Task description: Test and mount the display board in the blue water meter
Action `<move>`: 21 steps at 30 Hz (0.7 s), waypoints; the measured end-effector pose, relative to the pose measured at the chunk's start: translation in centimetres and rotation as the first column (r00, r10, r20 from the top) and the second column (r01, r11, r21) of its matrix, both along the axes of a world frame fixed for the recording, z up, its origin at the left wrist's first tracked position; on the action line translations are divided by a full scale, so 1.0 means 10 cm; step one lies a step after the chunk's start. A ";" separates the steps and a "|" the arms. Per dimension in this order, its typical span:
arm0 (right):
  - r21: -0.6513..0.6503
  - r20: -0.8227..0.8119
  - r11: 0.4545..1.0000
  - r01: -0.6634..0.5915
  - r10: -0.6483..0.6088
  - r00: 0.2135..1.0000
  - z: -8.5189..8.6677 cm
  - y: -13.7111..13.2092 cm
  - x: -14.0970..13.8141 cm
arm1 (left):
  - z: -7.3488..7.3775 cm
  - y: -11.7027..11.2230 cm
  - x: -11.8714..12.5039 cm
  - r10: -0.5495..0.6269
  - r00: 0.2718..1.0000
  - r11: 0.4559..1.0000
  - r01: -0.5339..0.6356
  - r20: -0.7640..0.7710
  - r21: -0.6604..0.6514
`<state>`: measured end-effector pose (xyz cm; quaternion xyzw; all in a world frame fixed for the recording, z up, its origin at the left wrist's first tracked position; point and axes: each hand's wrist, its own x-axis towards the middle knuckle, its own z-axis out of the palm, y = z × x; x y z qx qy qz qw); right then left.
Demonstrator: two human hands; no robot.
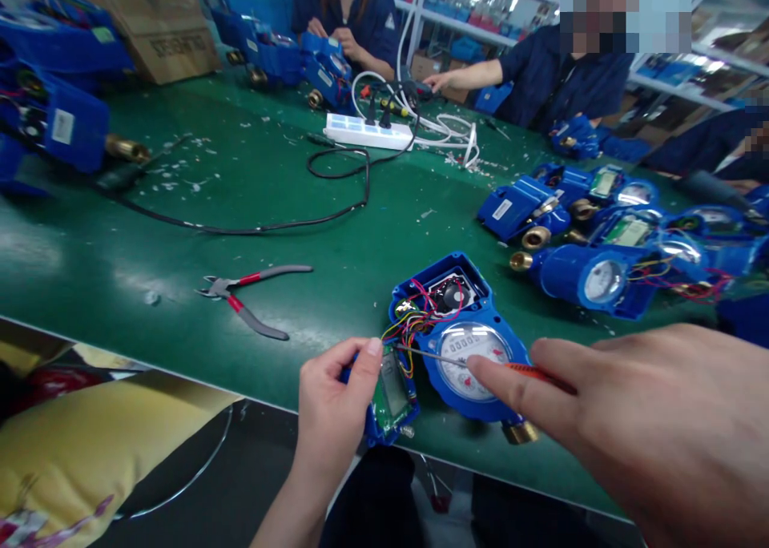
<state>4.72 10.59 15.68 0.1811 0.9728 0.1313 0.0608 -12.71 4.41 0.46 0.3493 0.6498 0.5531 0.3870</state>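
Note:
A blue water meter (474,348) with a round dial lies opened near the green table's front edge, coloured wires spilling from its top compartment. My left hand (336,404) is closed on the meter's blue cover with a green circuit board and LCD (392,396), held at the meter's left side. My right hand (630,420) grips a red-handled screwdriver (481,364), forefinger stretched along it. Its thin metal tip reaches left to the wires above the board.
Grey and red cutting pliers (252,292) lie on the green table (180,243) to the left. Several blue meters (601,235) crowd the right side. A white power strip (369,131) with cables sits further back. Other people in blue work at the far side. A yellow cushion (90,444) is below left.

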 end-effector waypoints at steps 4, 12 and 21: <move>0.002 0.039 0.999 -0.039 0.039 0.998 0.07 0.04 -0.07 | -0.04 -0.01 0.00 0.058 0.996 0.998 -0.059 0.072 0.017; 0.144 0.164 0.965 -0.221 0.197 0.967 0.02 -0.01 -0.04 | 0.00 0.00 0.02 -0.067 0.980 0.998 0.063 -0.186 -0.024; 0.045 -0.071 0.989 -0.141 0.144 0.987 -0.13 0.05 -0.22 | -0.03 -0.16 -0.17 -0.223 0.745 0.973 0.205 -0.628 -0.103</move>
